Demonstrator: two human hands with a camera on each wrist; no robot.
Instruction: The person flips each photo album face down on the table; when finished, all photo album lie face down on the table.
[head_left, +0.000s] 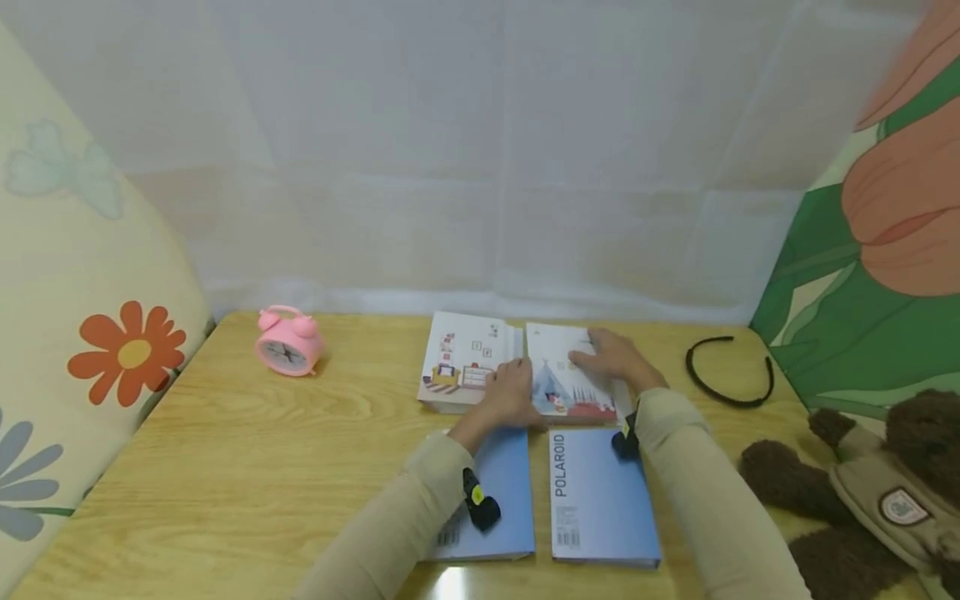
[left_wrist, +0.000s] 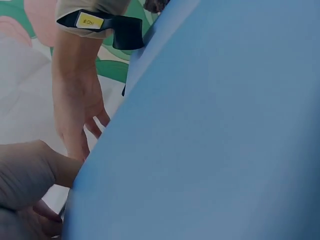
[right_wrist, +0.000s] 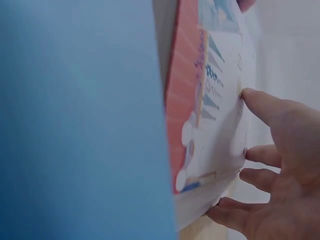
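Note:
Two thick white illustrated books lie side by side toward the back of the table. The right book (head_left: pixel 558 379) has a blue tent and red ground on its cover. My left hand (head_left: pixel 512 393) holds its left edge, in the gap beside the left book (head_left: pixel 457 358). At the opposite edge, my right hand (head_left: pixel 617 358) grips the same book, thumb on the cover and fingers along the side, as the right wrist view shows. Two blue albums lie nearer me: the left album (head_left: pixel 504 492) is partly under my left forearm, and the right album (head_left: pixel 603 500) reads POLAROID.
A pink alarm clock (head_left: pixel 288 342) stands at the back left of the wooden table (head_left: pixel 300 467). To the right lie a black headband (head_left: pixel 727 400) and a brown teddy bear (head_left: pixel 862 500) in a beige top. A white cloth (head_left: pixel 480 167) hangs behind the table.

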